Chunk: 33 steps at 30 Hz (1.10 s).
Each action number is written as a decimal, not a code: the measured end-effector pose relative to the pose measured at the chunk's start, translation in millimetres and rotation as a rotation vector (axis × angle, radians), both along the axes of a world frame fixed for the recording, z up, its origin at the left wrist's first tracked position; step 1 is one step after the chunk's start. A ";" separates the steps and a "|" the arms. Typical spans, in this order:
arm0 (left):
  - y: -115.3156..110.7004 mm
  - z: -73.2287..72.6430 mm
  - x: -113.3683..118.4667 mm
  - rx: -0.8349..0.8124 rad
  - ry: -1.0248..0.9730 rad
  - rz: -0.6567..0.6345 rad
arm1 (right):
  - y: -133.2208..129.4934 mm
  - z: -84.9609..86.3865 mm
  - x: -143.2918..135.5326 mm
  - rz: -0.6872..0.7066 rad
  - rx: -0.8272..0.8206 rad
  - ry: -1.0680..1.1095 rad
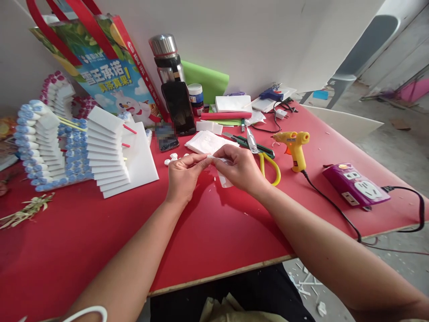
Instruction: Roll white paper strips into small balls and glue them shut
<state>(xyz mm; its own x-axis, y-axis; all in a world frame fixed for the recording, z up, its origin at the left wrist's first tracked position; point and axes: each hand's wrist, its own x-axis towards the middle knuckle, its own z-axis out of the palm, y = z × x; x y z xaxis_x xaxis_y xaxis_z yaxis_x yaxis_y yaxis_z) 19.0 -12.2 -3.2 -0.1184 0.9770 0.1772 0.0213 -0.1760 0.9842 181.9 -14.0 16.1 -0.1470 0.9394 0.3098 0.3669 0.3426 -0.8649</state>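
The left hand (183, 175) and right hand (238, 169) pinched a small white piece (210, 156) between their fingertips, above the tabletop (217, 237) and well back from its front edge. Nearer the right edge than the scissors (262, 163) stood a yellow glue gun (296, 150).

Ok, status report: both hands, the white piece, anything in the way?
Left hand, right hand: both pinching. White piece: small, held between them, mostly hidden. Scissors: beside right hand, not blocking.

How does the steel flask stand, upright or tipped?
Upright: the flask has its silver lid at the top; the black phone in front hides its base.
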 end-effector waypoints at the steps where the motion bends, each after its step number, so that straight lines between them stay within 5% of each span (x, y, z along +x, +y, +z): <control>1: 0.1 0.2 -0.3 -0.021 -0.016 -0.006 | 0.5 0.3 1.0 0.015 0.000 -0.007; 15: 1.6 3.7 -8.2 -0.102 0.020 -0.178 | 8.0 4.0 16.1 0.235 -0.141 -0.025; 22: -1.3 1.2 -4.0 0.037 0.257 -0.099 | 9.3 1.0 12.8 0.151 -0.158 -0.116; 33: 1.2 0.5 -8.2 0.001 0.194 -0.227 | 13.1 -0.7 14.2 0.103 -0.113 -0.131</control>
